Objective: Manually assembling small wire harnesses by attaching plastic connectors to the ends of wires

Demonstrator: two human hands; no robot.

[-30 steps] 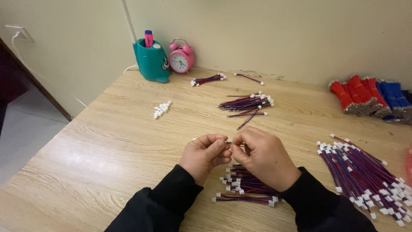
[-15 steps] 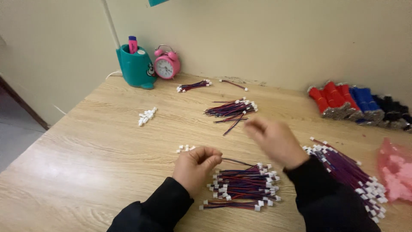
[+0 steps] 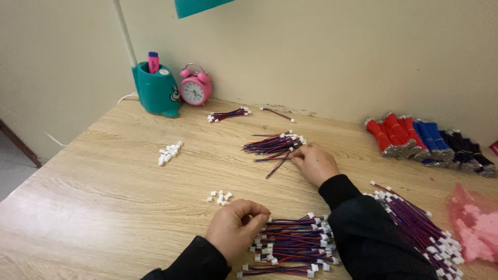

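My right hand reaches out to a small pile of red-and-blue wires with white connectors. Its fingertips touch the pile's right end, and I cannot see whether they pinch a wire. My left hand lies near the table's front edge with its fingers curled closed; nothing shows in them. Right beside it is a larger bundle of the same wires. A few loose white connectors lie just beyond the left hand.
On the wooden table are more white connectors, a small wire bundle, a long wire heap, red, blue and black bundles, a pink bag, a teal pen holder and a pink alarm clock.
My hands were together over the near bundle. The right hand has since moved away to the far wire pile, while the left stayed near the front, closed.
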